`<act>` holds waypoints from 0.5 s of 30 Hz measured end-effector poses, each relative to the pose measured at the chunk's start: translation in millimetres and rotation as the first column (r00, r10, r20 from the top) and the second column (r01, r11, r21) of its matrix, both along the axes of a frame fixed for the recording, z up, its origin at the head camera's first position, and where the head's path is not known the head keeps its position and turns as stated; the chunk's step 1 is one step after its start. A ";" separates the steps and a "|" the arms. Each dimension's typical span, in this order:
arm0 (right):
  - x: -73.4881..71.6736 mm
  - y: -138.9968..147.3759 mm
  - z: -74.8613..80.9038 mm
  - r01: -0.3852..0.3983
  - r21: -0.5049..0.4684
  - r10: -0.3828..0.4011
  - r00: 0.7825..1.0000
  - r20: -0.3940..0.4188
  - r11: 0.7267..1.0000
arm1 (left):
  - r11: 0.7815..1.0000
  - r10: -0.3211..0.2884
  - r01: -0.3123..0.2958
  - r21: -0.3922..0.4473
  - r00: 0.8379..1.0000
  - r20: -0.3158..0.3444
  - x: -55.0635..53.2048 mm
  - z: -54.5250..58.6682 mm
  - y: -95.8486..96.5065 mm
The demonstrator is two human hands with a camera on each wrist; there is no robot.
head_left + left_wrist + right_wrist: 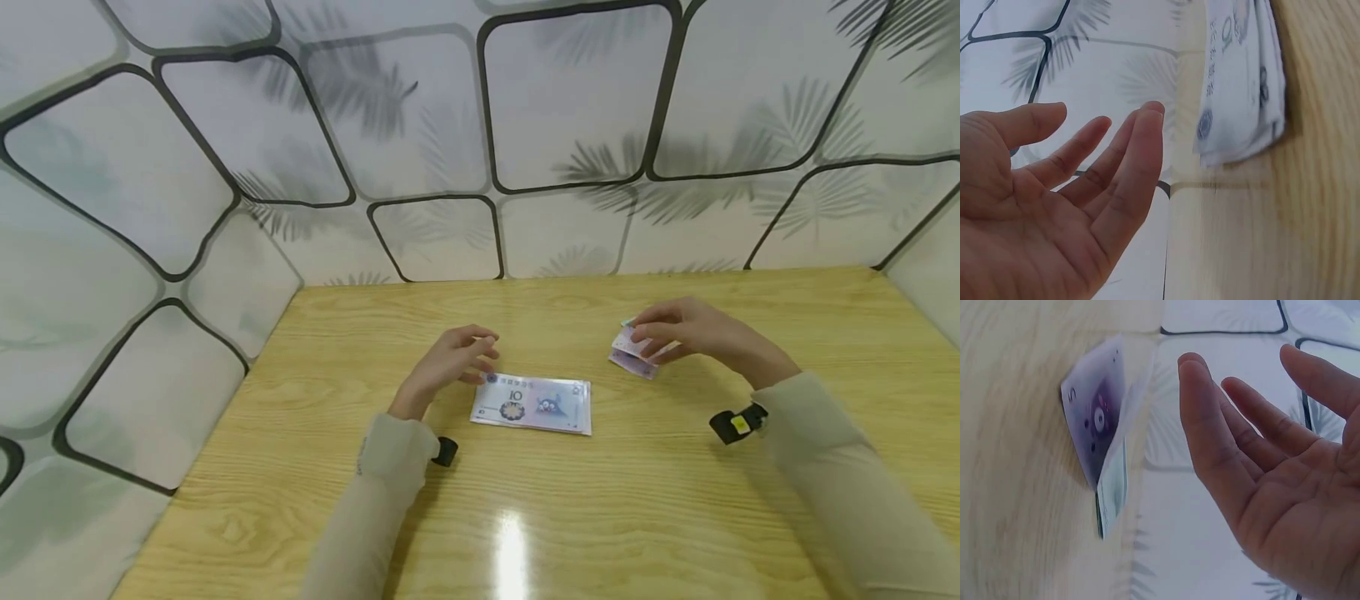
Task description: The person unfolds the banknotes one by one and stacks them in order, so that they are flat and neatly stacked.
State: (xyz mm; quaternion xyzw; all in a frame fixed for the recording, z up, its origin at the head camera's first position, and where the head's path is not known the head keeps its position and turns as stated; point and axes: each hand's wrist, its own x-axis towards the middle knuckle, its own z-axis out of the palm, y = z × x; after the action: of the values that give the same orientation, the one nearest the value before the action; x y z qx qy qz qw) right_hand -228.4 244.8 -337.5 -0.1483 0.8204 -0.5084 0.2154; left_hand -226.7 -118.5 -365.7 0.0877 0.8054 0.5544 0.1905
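Observation:
A flat stack of play banknotes [531,405], its top note marked 10, lies on the wooden table. My left hand [453,363] hovers by its upper left corner; in the left wrist view the relaxed fingers [1138,169] are apart from the stack and hold nothing. Farther right is a folded purple banknote [1094,415], marked 5, standing partly unfolded on the table. A pale green note [1113,497] shows against its fold. Over these notes hangs my right hand [692,332], fingers loosely bent and a gap between them and the paper in the right wrist view.
The wooden table [315,392] meets a patterned wall [562,233] at its back edge and another at the left. Black camera straps [727,427] sit at the wrists. Bare wood separates the stack from the folded notes.

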 end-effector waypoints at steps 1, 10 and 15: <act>0.2 3.4 0.8 0.006 -0.004 -0.006 1.000 -0.006 1.000 | 1.000 -0.009 0.009 0.015 1.000 0.003 -0.4 0.7 1.9; -1.3 26.4 -0.9 0.046 -0.002 -0.046 0.999 -0.010 0.999 | 0.999 -0.025 0.024 0.044 1.000 0.013 -6.6 2.9 15.1; -1.7 33.9 -2.3 0.060 0.003 -0.060 0.998 0.008 0.998 | 0.998 -0.043 0.042 0.047 0.999 0.011 -10.0 7.8 24.5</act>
State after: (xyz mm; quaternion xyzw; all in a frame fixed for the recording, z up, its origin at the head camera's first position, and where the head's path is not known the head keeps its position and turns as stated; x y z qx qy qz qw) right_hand -230.0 278.7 -339.8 -0.1211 0.8245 -0.5140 0.2033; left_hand -236.7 -94.0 -357.9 0.1057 0.7891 0.5693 0.2050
